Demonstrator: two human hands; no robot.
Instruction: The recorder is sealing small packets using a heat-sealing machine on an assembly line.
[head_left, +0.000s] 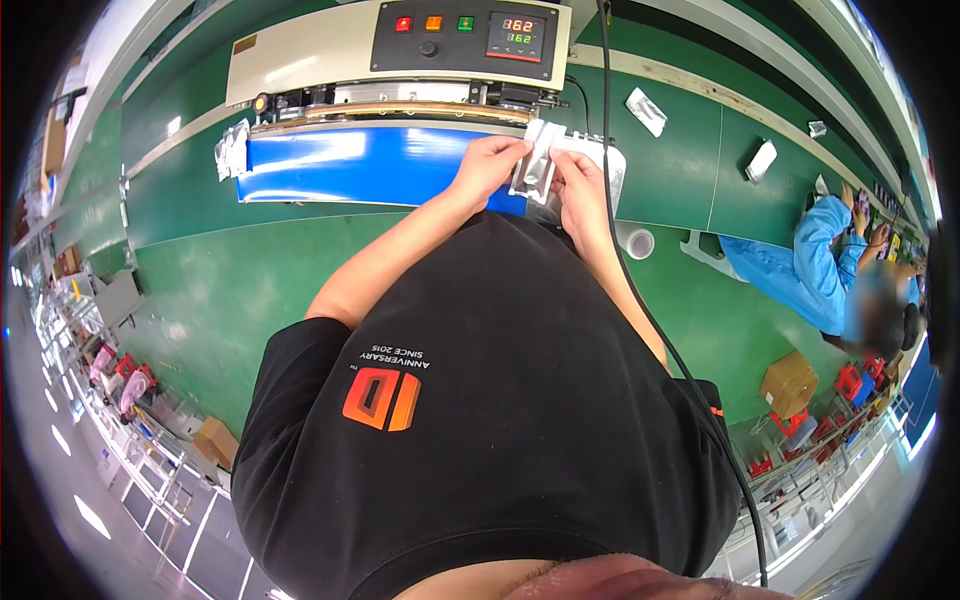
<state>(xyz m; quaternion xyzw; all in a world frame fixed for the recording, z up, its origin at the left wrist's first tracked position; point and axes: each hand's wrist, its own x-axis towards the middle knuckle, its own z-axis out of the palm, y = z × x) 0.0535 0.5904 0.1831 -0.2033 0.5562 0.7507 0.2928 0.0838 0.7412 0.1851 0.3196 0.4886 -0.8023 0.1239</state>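
Note:
A silver foil pouch (537,165) is held upright between my two hands at the right end of a band sealing machine (300,72). My left hand (490,168) pinches its left edge near the top. On the other edge, the fingers of my right hand (580,185) are closed on the foil. The pouch hangs over the end of the machine's blue conveyor belt (370,165), close to the sealing slot. Whether anything is inside the pouch cannot be seen.
Another foil pouch (232,150) lies at the belt's left end. More pouches (647,112) are scattered on the green bench (690,150) to the right. A black cable (640,290) hangs down past my right arm. A co-worker in blue (800,260) sits at the far right.

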